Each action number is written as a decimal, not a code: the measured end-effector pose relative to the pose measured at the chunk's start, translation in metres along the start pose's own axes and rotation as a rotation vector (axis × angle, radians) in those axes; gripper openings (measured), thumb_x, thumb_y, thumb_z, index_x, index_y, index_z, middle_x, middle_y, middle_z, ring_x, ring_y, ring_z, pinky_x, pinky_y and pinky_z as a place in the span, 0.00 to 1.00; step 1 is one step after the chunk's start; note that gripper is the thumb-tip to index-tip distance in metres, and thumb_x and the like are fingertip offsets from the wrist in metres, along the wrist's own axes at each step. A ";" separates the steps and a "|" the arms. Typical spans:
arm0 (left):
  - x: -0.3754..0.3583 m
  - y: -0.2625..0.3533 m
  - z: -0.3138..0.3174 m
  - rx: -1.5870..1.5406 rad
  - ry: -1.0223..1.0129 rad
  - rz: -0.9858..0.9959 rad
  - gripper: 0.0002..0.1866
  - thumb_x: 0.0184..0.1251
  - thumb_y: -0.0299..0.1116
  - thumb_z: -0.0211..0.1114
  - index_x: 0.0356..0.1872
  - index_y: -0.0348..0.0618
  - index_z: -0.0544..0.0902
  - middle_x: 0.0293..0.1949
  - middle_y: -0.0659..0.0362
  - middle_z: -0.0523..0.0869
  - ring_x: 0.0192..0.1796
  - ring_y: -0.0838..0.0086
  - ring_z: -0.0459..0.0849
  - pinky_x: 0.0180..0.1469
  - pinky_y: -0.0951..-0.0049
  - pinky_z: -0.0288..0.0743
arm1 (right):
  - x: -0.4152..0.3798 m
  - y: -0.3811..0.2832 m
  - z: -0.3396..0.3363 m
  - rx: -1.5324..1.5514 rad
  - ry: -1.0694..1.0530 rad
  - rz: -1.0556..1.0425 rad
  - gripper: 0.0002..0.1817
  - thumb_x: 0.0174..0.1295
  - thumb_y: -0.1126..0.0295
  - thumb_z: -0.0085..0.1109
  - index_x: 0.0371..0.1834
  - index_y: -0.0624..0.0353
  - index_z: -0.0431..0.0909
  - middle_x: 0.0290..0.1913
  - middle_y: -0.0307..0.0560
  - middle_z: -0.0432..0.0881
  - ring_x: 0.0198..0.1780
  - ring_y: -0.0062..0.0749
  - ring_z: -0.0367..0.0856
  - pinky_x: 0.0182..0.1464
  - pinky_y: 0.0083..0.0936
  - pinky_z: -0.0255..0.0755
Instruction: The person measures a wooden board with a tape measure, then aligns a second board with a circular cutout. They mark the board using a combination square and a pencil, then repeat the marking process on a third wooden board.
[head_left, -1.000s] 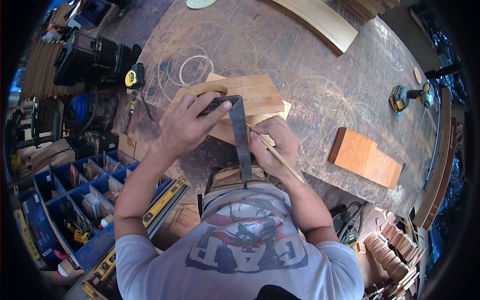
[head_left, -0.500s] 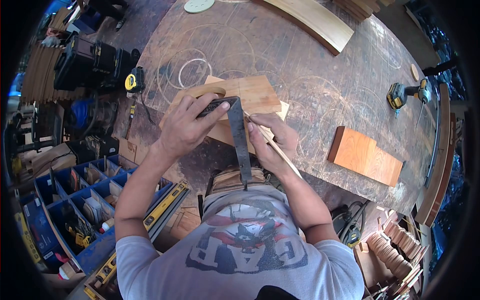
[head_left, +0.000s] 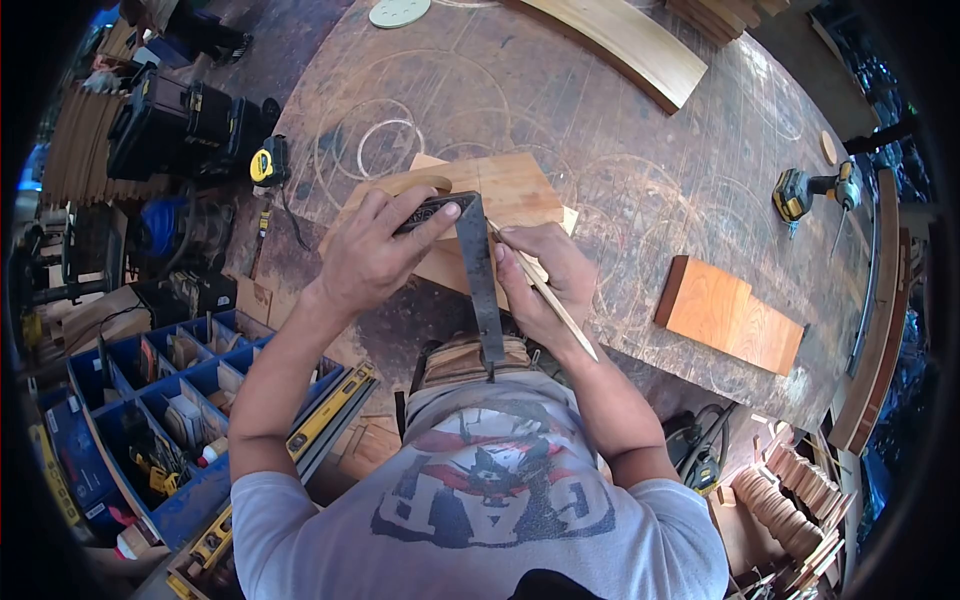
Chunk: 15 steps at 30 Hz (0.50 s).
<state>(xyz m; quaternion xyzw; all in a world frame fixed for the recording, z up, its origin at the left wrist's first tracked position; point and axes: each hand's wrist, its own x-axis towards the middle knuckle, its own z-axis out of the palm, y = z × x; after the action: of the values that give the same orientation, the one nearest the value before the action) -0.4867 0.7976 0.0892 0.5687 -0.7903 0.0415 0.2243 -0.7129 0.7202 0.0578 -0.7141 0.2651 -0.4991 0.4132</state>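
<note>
At frame centre, the left hand [head_left: 372, 255] presses the steel square [head_left: 478, 270] flat on the wooden board [head_left: 510, 190] on the desk [head_left: 620, 150]. The right hand [head_left: 545, 285], grip closed, holds a pencil [head_left: 545, 290], its tip seemingly at the blade's edge.

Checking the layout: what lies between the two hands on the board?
The square's steel blade runs between the left hand and right hand, seen in the head view.

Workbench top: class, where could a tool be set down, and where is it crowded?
Free: bare bench between the marked board, curved plank and drill. Crowded: under the left hand, square and right hand.
</note>
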 end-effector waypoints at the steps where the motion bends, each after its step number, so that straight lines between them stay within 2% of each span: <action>1: 0.000 0.000 0.000 -0.001 -0.002 -0.002 0.31 0.61 0.27 0.72 0.68 0.55 0.83 0.59 0.56 0.82 0.45 0.60 0.79 0.45 0.64 0.79 | 0.001 0.001 0.001 -0.001 0.004 -0.034 0.08 0.59 0.81 0.71 0.42 0.64 0.87 0.38 0.52 0.89 0.38 0.43 0.87 0.42 0.33 0.80; 6: 0.002 0.000 -0.003 -0.024 -0.003 0.001 0.30 0.60 0.27 0.72 0.67 0.55 0.83 0.59 0.56 0.82 0.46 0.58 0.80 0.46 0.62 0.79 | 0.003 0.003 -0.005 -0.035 -0.060 -0.099 0.08 0.55 0.81 0.71 0.38 0.63 0.86 0.35 0.50 0.87 0.35 0.43 0.85 0.40 0.34 0.78; 7: 0.002 0.000 -0.003 -0.018 -0.011 -0.005 0.30 0.57 0.25 0.73 0.65 0.52 0.84 0.60 0.54 0.82 0.48 0.57 0.81 0.47 0.61 0.80 | 0.003 0.003 -0.009 -0.040 -0.091 -0.114 0.08 0.54 0.81 0.71 0.37 0.63 0.86 0.34 0.49 0.87 0.35 0.43 0.84 0.40 0.35 0.77; 9: 0.002 -0.001 -0.004 -0.008 -0.027 -0.021 0.30 0.52 0.21 0.76 0.61 0.46 0.85 0.60 0.52 0.82 0.51 0.53 0.84 0.50 0.59 0.81 | -0.004 0.009 -0.018 -0.119 -0.265 -0.152 0.08 0.55 0.82 0.69 0.38 0.64 0.85 0.35 0.50 0.87 0.37 0.43 0.85 0.43 0.34 0.78; 10: 0.002 -0.001 -0.006 -0.011 -0.023 -0.026 0.30 0.52 0.21 0.76 0.61 0.47 0.85 0.59 0.52 0.82 0.51 0.53 0.84 0.50 0.59 0.81 | -0.009 0.013 -0.023 -0.159 -0.352 -0.171 0.08 0.56 0.83 0.68 0.39 0.65 0.85 0.35 0.50 0.87 0.38 0.43 0.86 0.44 0.34 0.78; 12: 0.006 -0.002 -0.011 -0.012 -0.007 -0.037 0.31 0.51 0.21 0.76 0.61 0.48 0.86 0.58 0.53 0.83 0.51 0.54 0.84 0.51 0.59 0.81 | -0.023 0.013 -0.032 -0.074 -0.254 -0.114 0.04 0.60 0.75 0.68 0.36 0.62 0.85 0.33 0.48 0.85 0.36 0.41 0.83 0.43 0.33 0.75; 13: 0.003 -0.002 -0.010 -0.007 0.005 -0.029 0.30 0.53 0.22 0.74 0.62 0.50 0.85 0.59 0.54 0.83 0.48 0.56 0.83 0.49 0.60 0.81 | -0.030 0.014 -0.037 -0.027 -0.209 -0.084 0.05 0.62 0.71 0.67 0.35 0.61 0.85 0.32 0.47 0.84 0.35 0.41 0.81 0.43 0.33 0.73; 15: -0.005 0.000 -0.003 -0.005 0.021 -0.008 0.29 0.58 0.25 0.71 0.65 0.54 0.84 0.59 0.55 0.83 0.43 0.59 0.80 0.45 0.63 0.79 | -0.040 0.020 -0.051 -0.007 -0.131 0.197 0.12 0.69 0.63 0.61 0.35 0.61 0.84 0.34 0.48 0.84 0.35 0.38 0.81 0.43 0.33 0.72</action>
<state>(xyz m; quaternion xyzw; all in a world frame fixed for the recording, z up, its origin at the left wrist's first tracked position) -0.4850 0.8029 0.0901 0.5707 -0.7858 0.0446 0.2340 -0.7744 0.7252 0.0293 -0.7171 0.3082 -0.4076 0.4741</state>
